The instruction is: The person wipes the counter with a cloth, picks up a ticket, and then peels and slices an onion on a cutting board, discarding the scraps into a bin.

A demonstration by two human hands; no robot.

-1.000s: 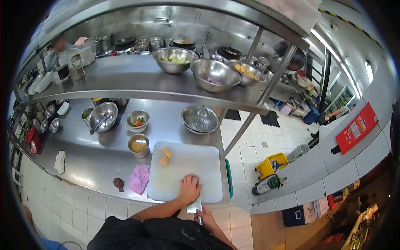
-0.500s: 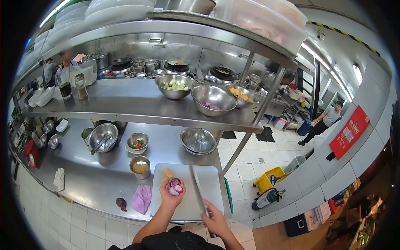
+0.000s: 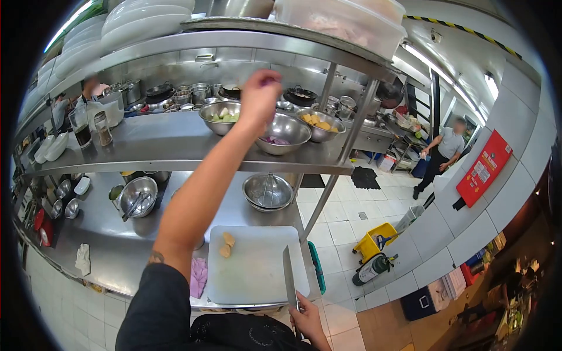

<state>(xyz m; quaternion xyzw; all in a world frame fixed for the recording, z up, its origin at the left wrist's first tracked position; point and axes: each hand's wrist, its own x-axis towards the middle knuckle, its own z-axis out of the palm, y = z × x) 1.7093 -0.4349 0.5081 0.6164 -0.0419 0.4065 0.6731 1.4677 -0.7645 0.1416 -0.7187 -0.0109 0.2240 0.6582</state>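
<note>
On the counter (image 3: 111,245), a pink cloth (image 3: 199,276) lies just beside the white cutting board (image 3: 257,266), which carries two pale yellow chunks (image 3: 227,244) near its far left corner. The left hand (image 3: 259,95) is raised to the shelf (image 3: 170,153), its fingers curled downward over a steel bowl (image 3: 283,132) that holds purple pieces (image 3: 274,140). There may be a trace of purple at the fingertips, but I cannot tell whether the hand grips anything. The knife (image 3: 288,274) rests with its blade on the board's right side, and the right hand (image 3: 308,322) is closed around its handle at the counter's near edge.
</note>
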